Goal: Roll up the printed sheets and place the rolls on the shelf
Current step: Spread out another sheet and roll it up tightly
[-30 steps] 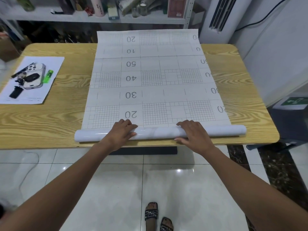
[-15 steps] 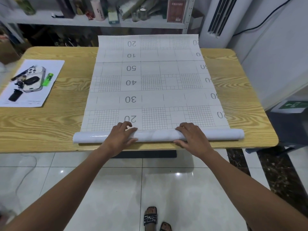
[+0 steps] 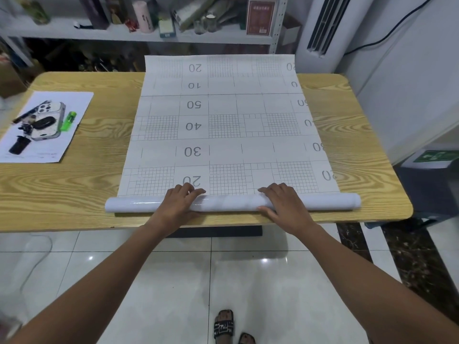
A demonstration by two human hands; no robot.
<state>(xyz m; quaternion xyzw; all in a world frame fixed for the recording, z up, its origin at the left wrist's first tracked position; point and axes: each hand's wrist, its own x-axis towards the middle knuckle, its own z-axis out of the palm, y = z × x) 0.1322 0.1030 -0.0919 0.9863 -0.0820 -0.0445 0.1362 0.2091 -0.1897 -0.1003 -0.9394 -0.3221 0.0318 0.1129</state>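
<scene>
1. The counter (image 3: 99, 170) fills the middle of the frame, its near edge running across just below your hands.
2. The shelf (image 3: 218, 37) crosses the top of the frame beyond the counter's far edge, crowded with bottles and boxes. It is well apart from the roll.
3. The printed sheet (image 3: 258, 150) lies flat in the centre and runs up the frame from the roll. Its far end overhangs the counter's far edge, and most of its length is not yet rolled.
4. The roll (image 3: 231, 202) lies at the sheet's near end, close to the counter's near edge. Its long axis runs left to right, so the flat sheet lies straight up the frame from both hands, and that is the way the next push should go.
5. Your left hand (image 3: 177, 204) drapes over the roll left of centre, its bent fingers reaching the flat sheet.
6. Your right hand (image 3: 285, 204) curls over the roll right of centre, thumb on the near side. Both hands look equally near; keep them level to avoid coning.
</scene>
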